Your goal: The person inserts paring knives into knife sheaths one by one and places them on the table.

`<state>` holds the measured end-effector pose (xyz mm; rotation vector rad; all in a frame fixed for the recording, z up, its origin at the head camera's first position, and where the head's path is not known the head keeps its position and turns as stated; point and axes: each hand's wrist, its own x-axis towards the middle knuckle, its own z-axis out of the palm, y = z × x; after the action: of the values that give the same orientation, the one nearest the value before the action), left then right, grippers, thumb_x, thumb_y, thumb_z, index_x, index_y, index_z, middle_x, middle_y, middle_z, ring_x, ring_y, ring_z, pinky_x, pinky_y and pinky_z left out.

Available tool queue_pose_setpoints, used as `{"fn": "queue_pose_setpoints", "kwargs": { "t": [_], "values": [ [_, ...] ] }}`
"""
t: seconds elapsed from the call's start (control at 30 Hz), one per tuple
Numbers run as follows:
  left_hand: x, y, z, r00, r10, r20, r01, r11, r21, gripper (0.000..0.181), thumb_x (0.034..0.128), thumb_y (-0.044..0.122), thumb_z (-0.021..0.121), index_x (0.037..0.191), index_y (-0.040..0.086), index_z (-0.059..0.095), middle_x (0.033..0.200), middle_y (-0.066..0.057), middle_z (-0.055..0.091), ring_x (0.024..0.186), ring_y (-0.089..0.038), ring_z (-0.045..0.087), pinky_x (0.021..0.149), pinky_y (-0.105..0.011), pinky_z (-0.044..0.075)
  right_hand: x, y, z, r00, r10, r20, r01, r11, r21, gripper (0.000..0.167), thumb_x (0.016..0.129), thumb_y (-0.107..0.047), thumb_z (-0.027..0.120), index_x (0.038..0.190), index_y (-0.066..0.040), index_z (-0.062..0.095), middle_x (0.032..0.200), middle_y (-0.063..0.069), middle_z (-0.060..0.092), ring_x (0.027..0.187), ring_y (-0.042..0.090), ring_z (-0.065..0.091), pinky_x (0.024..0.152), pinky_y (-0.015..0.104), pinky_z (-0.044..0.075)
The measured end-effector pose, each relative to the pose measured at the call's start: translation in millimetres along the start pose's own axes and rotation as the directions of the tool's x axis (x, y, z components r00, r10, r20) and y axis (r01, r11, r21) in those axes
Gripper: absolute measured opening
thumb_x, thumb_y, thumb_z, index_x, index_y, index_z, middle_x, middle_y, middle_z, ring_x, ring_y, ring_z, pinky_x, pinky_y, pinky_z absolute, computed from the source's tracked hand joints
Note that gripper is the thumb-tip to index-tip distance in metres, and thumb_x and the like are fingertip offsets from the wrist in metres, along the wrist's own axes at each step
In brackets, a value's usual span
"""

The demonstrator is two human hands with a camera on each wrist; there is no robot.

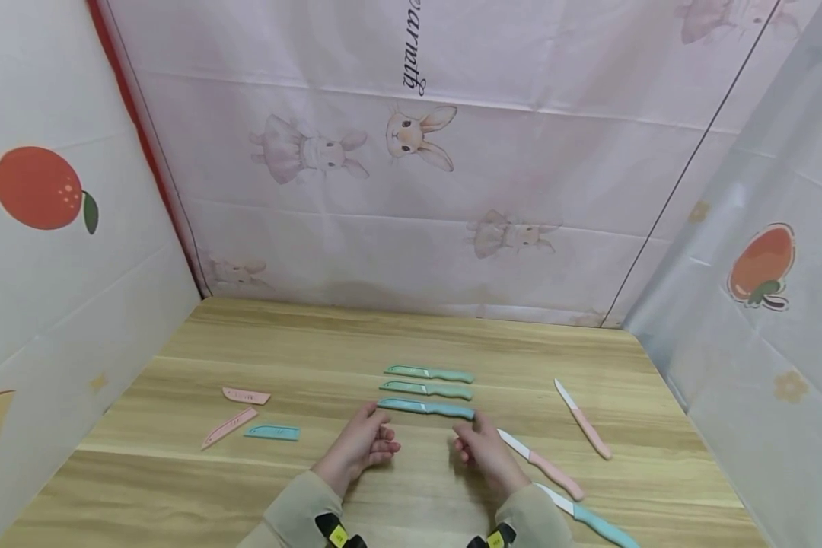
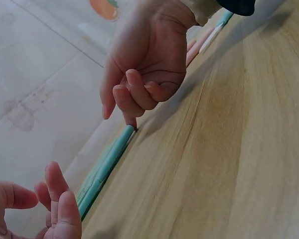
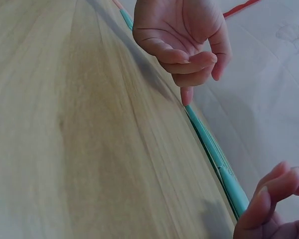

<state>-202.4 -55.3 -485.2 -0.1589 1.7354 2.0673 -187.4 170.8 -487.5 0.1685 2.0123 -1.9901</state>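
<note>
A blue knife in its blue sheath (image 1: 425, 407) lies crosswise on the table between my hands. My left hand (image 1: 361, 445) touches the sheath's tip with one finger; its other fingers are loosely bent. At the handle end is my right hand (image 1: 489, 454), a fingertip against the butt in the left wrist view. Neither hand grips the knife. Just beyond it, two sheathed green knives, the far one (image 1: 430, 374) and the near one (image 1: 426, 390), lie parallel to it in a row.
Left on the table are two pink sheaths (image 1: 246, 396) and a blue sheath (image 1: 272, 432). To the right lie two bare pink-handled knives (image 1: 592, 435) and a bare blue-handled knife (image 1: 599, 524). Printed cloth walls (image 1: 411, 266) stand behind and at both sides.
</note>
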Motion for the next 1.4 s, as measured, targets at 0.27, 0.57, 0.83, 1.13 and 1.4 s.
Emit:
{"fn": "queue_pose_setpoints", "kwargs": {
  "t": [0.27,0.57,0.83,1.13,1.4],
  "values": [
    [-1.5,-0.9,-0.2,0.999,-0.019,0.028,0.018,1.0,0.023,0.072,0.0946,0.018,0.043,0.146,-0.001,-0.004,0.071,-0.001,0.05,0.063,-0.014,0.06,0.057,-0.026,0.052,0.8,0,1,0.999,0.032,0.01,-0.031,0.999,-0.019,0.077,0.097,-0.02,0.047,0.143,0.008,-0.008,0.069,-0.002,0.049,0.057,0.007,0.045,0.052,0.02,0.041],
    [-4.7,-3.2,-0.6,0.999,-0.03,0.041,0.029,0.999,0.036,0.078,0.093,0.019,0.046,0.147,0.002,-0.007,0.071,-0.001,0.049,0.064,-0.014,0.061,0.059,-0.027,0.053,-0.4,4,1,0.998,0.044,0.04,-0.042,0.998,-0.043,0.08,0.098,-0.022,0.047,0.143,0.007,-0.013,0.065,-0.003,0.048,0.056,0.007,0.045,0.054,0.023,0.042],
    [-13.1,0.7,-19.1,0.997,0.04,0.06,-0.045,0.994,0.095,0.061,0.0973,0.018,0.042,0.148,0.002,0.011,0.08,-0.005,0.052,0.065,-0.013,0.061,0.06,-0.026,0.054,-6.5,6,-3,0.999,0.019,0.032,-0.018,0.999,-0.034,0.08,0.097,-0.02,0.047,0.142,0.007,-0.014,0.066,-0.002,0.047,0.055,0.007,0.046,0.053,0.022,0.043],
    [-30.4,40.7,-85.0,0.943,0.323,-0.079,-0.229,0.803,0.55,0.032,0.0963,0.02,0.052,0.117,-0.004,0.06,0.095,-0.015,0.064,0.079,-0.021,0.064,0.073,-0.038,0.054,-27.5,-8,-29,0.996,-0.039,-0.082,0.031,0.994,-0.1,0.051,0.097,-0.02,0.049,0.14,0.003,0.034,0.066,0.0,0.05,0.056,0.008,0.048,0.053,0.021,0.045],
    [-52.3,62.3,-138.7,0.911,0.41,0.032,-0.2,0.372,0.907,0.024,0.0899,0.012,0.061,0.11,-0.001,0.065,0.106,-0.015,0.066,0.094,-0.03,0.062,0.079,-0.046,0.051,-54.0,-15,-74,0.998,-0.05,0.027,0.053,0.991,-0.125,0.055,0.098,-0.026,0.048,0.139,0.007,0.031,0.085,0.007,0.056,0.069,0.01,0.053,0.063,0.023,0.05]
  ]
}}
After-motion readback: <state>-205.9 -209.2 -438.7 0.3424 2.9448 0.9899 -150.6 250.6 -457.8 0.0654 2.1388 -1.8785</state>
